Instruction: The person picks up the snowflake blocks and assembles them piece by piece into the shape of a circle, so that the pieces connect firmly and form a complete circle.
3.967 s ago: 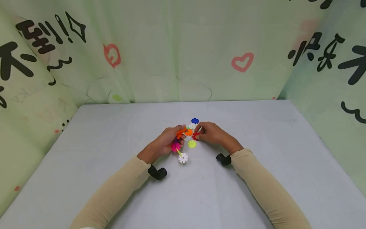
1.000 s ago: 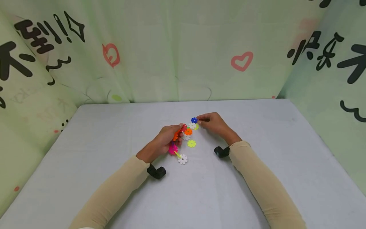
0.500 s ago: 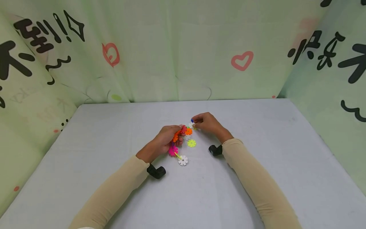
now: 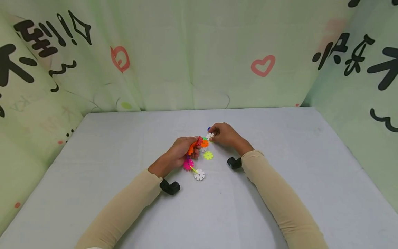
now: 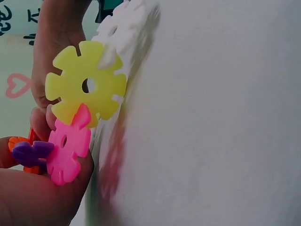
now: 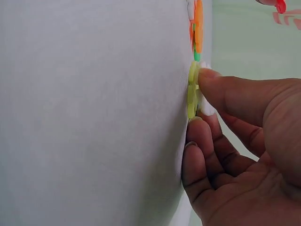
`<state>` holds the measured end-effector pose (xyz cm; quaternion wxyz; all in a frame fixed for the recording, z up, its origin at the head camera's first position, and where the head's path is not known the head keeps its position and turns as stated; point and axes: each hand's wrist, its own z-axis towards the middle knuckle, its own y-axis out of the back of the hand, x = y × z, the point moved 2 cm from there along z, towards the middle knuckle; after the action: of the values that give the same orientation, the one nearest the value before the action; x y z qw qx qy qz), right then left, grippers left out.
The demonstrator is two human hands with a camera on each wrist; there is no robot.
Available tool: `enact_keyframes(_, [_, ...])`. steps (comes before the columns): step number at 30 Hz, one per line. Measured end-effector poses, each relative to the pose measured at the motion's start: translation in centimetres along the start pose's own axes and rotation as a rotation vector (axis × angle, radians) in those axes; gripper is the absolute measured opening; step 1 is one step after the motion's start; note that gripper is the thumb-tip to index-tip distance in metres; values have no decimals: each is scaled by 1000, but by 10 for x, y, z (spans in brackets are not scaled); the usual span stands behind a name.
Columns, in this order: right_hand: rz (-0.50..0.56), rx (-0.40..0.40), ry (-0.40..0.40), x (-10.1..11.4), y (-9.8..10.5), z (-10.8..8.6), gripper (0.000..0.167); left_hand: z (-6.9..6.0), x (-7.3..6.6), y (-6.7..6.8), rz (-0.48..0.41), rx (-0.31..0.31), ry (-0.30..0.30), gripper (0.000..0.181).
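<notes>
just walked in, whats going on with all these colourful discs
A person is working with notched discs at a white table. The left hand grips a chain of linked discs, where a pink disc joins a yellow one, and that a white one. The right hand pinches another white disc. Between the hands, a separate yellow disc lies on the table.

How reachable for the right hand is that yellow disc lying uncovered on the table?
Probably yes: in the head view, nothing visible separates the right hand from the yellow disc. The hand seems to pinch a white disc, though, so it may need to let go first.
</notes>
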<state>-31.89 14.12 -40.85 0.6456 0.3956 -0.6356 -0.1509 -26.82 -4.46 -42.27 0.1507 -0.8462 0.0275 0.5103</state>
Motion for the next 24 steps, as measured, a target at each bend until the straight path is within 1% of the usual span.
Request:
enact_keyframes(7, [1, -57, 31, -7, 4, -1, 12, 0, 1, -2, -7, 5, -11, 30])
enact_keyframes(11, [33, -59, 34, -9, 5, -3, 15, 0, 1, -3, -2, 0, -11, 32])
enact_keyframes(16, [75, -51, 39, -9, 6, -7, 17, 0, 1, -3, -2, -14, 5, 34])
enact_keyframes(24, [182, -58, 100, -5, 6, -13, 16, 2, 0, -3, -11, -22, 13, 32])
